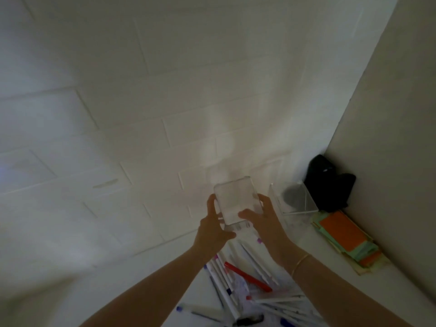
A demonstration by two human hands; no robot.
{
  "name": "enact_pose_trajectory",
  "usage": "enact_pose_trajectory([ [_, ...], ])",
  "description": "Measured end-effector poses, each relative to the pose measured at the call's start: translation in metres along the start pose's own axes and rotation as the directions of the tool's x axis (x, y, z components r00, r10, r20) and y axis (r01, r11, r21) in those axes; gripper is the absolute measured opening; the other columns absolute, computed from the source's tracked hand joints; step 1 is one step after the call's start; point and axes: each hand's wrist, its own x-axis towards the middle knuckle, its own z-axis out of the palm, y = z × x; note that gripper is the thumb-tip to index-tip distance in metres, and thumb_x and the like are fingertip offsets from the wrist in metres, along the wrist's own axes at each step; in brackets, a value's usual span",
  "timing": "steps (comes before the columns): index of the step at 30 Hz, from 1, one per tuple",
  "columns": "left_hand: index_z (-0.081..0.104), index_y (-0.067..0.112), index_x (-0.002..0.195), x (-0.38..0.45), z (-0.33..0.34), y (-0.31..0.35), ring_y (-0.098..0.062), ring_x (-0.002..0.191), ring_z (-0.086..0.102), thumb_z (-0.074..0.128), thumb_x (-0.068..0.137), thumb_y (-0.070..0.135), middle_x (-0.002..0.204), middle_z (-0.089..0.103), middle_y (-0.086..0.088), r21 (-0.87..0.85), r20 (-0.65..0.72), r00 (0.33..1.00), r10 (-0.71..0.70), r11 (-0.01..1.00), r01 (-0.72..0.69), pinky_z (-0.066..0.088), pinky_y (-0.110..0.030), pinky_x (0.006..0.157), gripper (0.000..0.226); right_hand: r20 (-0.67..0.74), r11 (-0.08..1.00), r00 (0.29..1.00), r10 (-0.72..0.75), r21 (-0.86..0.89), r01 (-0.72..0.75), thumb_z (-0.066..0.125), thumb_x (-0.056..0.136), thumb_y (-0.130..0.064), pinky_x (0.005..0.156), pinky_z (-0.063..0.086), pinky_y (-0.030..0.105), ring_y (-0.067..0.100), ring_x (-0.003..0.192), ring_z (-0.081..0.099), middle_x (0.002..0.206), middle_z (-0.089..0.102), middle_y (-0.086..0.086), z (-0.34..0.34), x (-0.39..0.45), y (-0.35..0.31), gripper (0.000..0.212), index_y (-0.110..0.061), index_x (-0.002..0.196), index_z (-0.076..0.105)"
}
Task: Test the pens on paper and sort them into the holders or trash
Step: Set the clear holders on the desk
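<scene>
A clear plastic holder (236, 199) is held up in front of the white brick wall, tilted, and looks empty. My left hand (213, 228) grips its left side and my right hand (262, 220) grips its right side, thumb across the front. Below them a loose heap of white pens (238, 286) with coloured caps lies on the white table, along with a red pen (247, 277). Paper lies partly under the pens. A second clear holder (292, 199) stands at the right by the corner.
A black object (330, 182) sits in the corner behind the second holder. A stack of orange and green sticky notes (346, 239) lies along the right wall. The scene is dim and blurred.
</scene>
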Motion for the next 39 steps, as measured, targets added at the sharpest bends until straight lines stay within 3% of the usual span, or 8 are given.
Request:
enact_pose_trajectory([
  [5, -0.006, 0.013, 0.145, 0.02, 0.016, -0.009, -0.027, 0.091, 0.066, 0.075, 0.067, 0.006, 0.101, 0.067, -0.011, 0.115, 0.072, 0.996, -0.043, 0.993, 0.035, 0.056, -0.039, 0.075, 0.112, 0.01, 0.999, 1.0, 0.012, -0.045, -0.012, 0.063, 0.087, -0.008, 0.08, 0.049, 0.019, 0.023, 0.113, 0.055, 0.129, 0.053, 0.009, -0.006, 0.02, 0.024, 0.054, -0.015, 0.135, 0.04],
  [10, 0.014, 0.015, 0.132, 0.038, 0.025, -0.017, -0.031, 0.093, 0.065, 0.07, 0.067, 0.003, 0.102, 0.063, -0.011, 0.105, 0.04, 0.993, -0.113, 0.989, 0.108, 0.055, -0.039, 0.075, 0.087, 0.056, 1.0, 0.998, 0.027, -0.008, -0.027, 0.063, 0.08, -0.026, 0.087, 0.052, 0.03, 0.025, 0.114, 0.057, 0.126, 0.056, 0.01, -0.01, 0.037, 0.036, 0.057, -0.016, 0.134, 0.044],
  [16, 0.021, 0.004, 0.135, 0.049, 0.021, -0.015, -0.03, 0.106, 0.058, 0.077, 0.069, 0.009, 0.118, 0.057, -0.014, 0.189, 0.156, 0.971, -0.181, 0.97, 0.151, 0.05, -0.037, 0.086, 0.086, 0.018, 0.983, 0.999, 0.046, -0.181, -0.042, 0.045, 0.09, 0.0, 0.088, 0.05, 0.031, 0.022, 0.109, 0.056, 0.123, 0.057, 0.008, -0.013, 0.05, 0.044, 0.048, -0.018, 0.134, 0.041],
  [20, 0.024, 0.006, 0.133, 0.048, 0.021, -0.015, -0.029, 0.102, 0.06, 0.077, 0.07, 0.012, 0.114, 0.06, -0.015, 0.232, 0.158, 0.961, -0.227, 0.954, 0.188, 0.051, -0.036, 0.083, 0.083, 0.014, 0.943, 0.996, 0.092, -0.321, -0.082, 0.043, 0.089, -0.002, 0.063, 0.047, 0.017, 0.019, 0.095, 0.056, 0.108, 0.056, 0.001, -0.012, 0.053, 0.039, 0.043, -0.021, 0.128, 0.043],
  [25, 0.023, 0.01, 0.136, 0.04, 0.005, -0.021, -0.031, 0.102, 0.059, 0.075, 0.07, 0.011, 0.114, 0.058, -0.016, 0.313, 0.137, 0.95, -0.281, 0.922, 0.227, 0.052, -0.04, 0.084, 0.084, 0.06, 0.922, 0.978, 0.201, -0.348, -0.169, 0.048, 0.081, 0.011, 0.091, 0.051, 0.049, 0.035, 0.095, 0.062, 0.091, 0.063, 0.007, -0.019, 0.062, 0.037, 0.04, -0.01, 0.114, 0.056],
  [33, 0.024, 0.01, 0.132, 0.038, -0.002, -0.025, -0.031, 0.099, 0.061, 0.078, 0.069, 0.015, 0.113, 0.06, -0.015, 0.35, 0.15, 0.944, -0.295, 0.909, 0.228, 0.052, -0.037, 0.082, 0.083, 0.121, 0.894, 0.98, 0.157, -0.439, -0.089, 0.045, 0.081, 0.01, 0.073, 0.05, 0.027, 0.026, 0.093, 0.062, 0.102, 0.065, 0.008, -0.015, 0.065, 0.051, 0.046, -0.015, 0.119, 0.057],
  [36, 0.027, 0.009, 0.133, 0.037, 0.0, -0.025, -0.029, 0.101, 0.06, 0.078, 0.068, 0.018, 0.116, 0.059, -0.014, 0.3, 0.164, 0.941, -0.295, 0.924, 0.237, 0.051, -0.04, 0.087, 0.083, 0.117, 0.895, 0.982, 0.149, -0.439, -0.083, 0.045, 0.083, 0.006, 0.08, 0.052, 0.03, 0.025, 0.1, 0.063, 0.107, 0.066, 0.005, -0.016, 0.065, 0.054, 0.047, -0.014, 0.125, 0.056],
  [39, 0.035, 0.006, 0.131, 0.036, 0.0, -0.021, -0.024, 0.11, 0.055, 0.075, 0.075, 0.029, 0.126, 0.053, -0.01, 0.353, 0.201, 0.908, -0.368, 0.892, 0.283, 0.047, -0.03, 0.088, 0.072, 0.13, 0.863, 0.973, 0.191, -0.494, -0.103, 0.041, 0.083, 0.007, 0.065, 0.049, 0.02, 0.018, 0.088, 0.06, 0.106, 0.062, 0.002, -0.016, 0.062, 0.054, 0.051, -0.014, 0.128, 0.05],
])
